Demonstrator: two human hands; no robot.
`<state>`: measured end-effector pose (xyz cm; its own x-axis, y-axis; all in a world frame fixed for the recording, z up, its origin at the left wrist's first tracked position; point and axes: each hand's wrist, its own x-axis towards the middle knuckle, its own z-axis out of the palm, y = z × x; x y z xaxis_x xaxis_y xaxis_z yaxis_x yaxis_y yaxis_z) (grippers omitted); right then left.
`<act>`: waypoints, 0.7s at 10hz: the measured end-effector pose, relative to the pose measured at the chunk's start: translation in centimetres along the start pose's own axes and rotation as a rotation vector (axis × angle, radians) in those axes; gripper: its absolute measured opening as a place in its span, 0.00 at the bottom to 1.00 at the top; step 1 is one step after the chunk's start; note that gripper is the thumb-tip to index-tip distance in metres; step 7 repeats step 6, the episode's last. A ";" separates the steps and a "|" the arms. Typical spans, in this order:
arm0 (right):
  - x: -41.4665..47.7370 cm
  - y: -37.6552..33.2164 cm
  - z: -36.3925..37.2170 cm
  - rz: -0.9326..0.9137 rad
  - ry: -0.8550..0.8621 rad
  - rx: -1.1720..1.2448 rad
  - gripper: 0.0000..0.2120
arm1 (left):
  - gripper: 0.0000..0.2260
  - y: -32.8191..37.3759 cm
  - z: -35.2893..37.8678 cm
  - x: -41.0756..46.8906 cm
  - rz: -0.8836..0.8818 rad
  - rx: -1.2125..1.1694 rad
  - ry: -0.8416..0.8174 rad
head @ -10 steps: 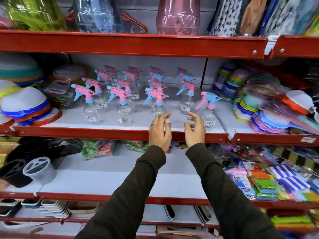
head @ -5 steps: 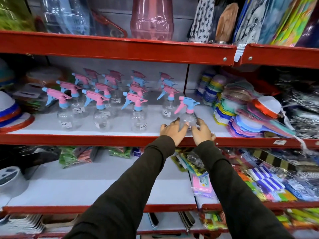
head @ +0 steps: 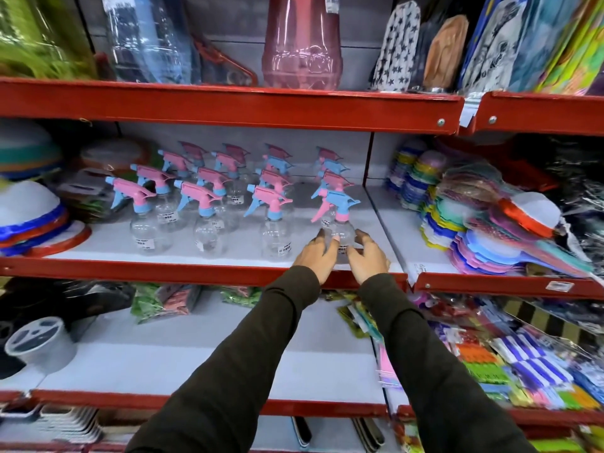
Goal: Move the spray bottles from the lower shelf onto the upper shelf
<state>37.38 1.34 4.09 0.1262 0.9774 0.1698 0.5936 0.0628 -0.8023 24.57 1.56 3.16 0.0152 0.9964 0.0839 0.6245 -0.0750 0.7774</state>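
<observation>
Several clear spray bottles [head: 209, 223] with pink and blue trigger heads stand in rows on the white middle shelf [head: 163, 271]. The front right spray bottle [head: 341, 230] has a blue head and a pink trigger and stands upright near the shelf's red front edge. My left hand [head: 315, 256] presses on its left side and my right hand [head: 367, 258] on its right side, fingers curled round its base. The white shelf below [head: 196, 354] holds no spray bottle that I can see.
Stacked round lids [head: 29, 217] fill the left end of the bottle shelf. Colourful plastic fans [head: 490, 243] lie past the divider on the right. Green packets [head: 163, 300], a grey tub [head: 42, 341] and bright packets [head: 523, 364] sit below; a pink jug [head: 302, 44] stands above.
Both hands moved right from the shelf's front edge to the rightmost front bottle and closed around its base. The view shifted right with them.
</observation>
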 end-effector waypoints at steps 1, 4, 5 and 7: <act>-0.2 -0.1 0.1 0.005 0.003 -0.007 0.24 | 0.34 -0.1 0.0 0.2 -0.015 0.018 -0.035; -0.7 0.1 -0.1 0.022 -0.047 0.028 0.28 | 0.34 -0.2 -0.2 0.6 -0.030 0.017 -0.086; -1.7 -0.1 -0.4 0.021 -0.037 0.043 0.29 | 0.33 0.2 -0.6 -0.3 -0.034 0.019 -0.078; -2.9 -0.3 -1.7 -0.057 0.130 0.168 0.25 | 0.31 0.0 -1.0 -1.6 0.026 0.034 0.081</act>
